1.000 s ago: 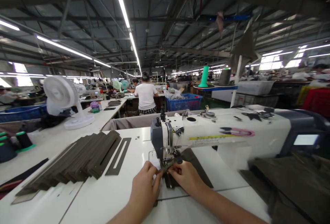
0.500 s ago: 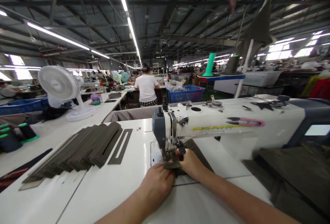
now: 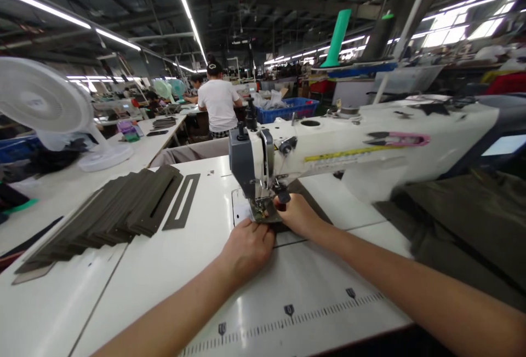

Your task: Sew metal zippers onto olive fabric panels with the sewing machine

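A white sewing machine stands on the white table. A small olive fabric piece lies under its presser foot. My left hand rests with curled fingers on the near edge of that piece. My right hand presses on it just right of the needle, fingers closed around its edge. Dark fabric extends behind my right hand.
A fanned stack of dark cut strips lies at left, a slotted piece beside it. A white fan stands on the neighbouring table. Pink snips lie on the machine arm. Dark cloth is heaped at right. A person in white works ahead.
The view has tilted down and moved closer. Both hands slid forward with the fabric piece to the presser foot, and the piece now lies flat under it.
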The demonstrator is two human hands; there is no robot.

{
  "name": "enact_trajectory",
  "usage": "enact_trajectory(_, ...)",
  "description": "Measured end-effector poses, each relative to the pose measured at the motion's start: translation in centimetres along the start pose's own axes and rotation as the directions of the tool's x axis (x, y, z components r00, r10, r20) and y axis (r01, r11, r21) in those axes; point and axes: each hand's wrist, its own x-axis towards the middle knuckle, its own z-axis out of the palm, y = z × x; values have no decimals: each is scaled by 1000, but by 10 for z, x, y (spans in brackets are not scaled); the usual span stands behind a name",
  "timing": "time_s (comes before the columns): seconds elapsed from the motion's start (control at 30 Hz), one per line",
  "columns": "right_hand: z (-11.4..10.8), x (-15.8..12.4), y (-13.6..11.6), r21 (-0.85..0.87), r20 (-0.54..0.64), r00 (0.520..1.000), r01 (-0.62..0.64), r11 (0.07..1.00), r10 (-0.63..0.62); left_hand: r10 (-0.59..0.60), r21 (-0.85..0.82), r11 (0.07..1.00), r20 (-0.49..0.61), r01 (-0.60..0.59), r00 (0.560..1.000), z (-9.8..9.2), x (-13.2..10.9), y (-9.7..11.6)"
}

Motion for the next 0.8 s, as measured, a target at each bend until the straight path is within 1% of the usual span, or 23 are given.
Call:
enact_trajectory(0.13, 2, -2, -7, -133, -55, 998, -43, 990, 36, -19, 7, 1000, 15, 18, 1000, 1, 1, -1)
enact_trajectory(0.3, 8, -1, -11, -281, -114, 988, -135, 950, 106, -25, -5, 1000, 61, 25, 998, 0, 1, -1)
enact_trajectory(0.4, 10, 0, -11, -321, -112, 987, -148, 935, 118, -36, -6, 999, 71, 37, 997, -1, 2, 0)
enact_trajectory(0.57, 7, 0, -8, -356, -66, 995, -94, 930, 75, -66, -5, 998, 69, 66, 995, 0, 2, 2)
enact_trajectory(0.7, 9, 2, -12, -395, -99, 988, -148, 907, 118, -67, -2, 998, 72, 68, 995, 1, 0, 3)
enact_trajectory(0.8, 14, 4, -15, -417, -104, 982, -187, 889, 158, -64, -11, 998, 84, 65, 994, 1, -1, 3)
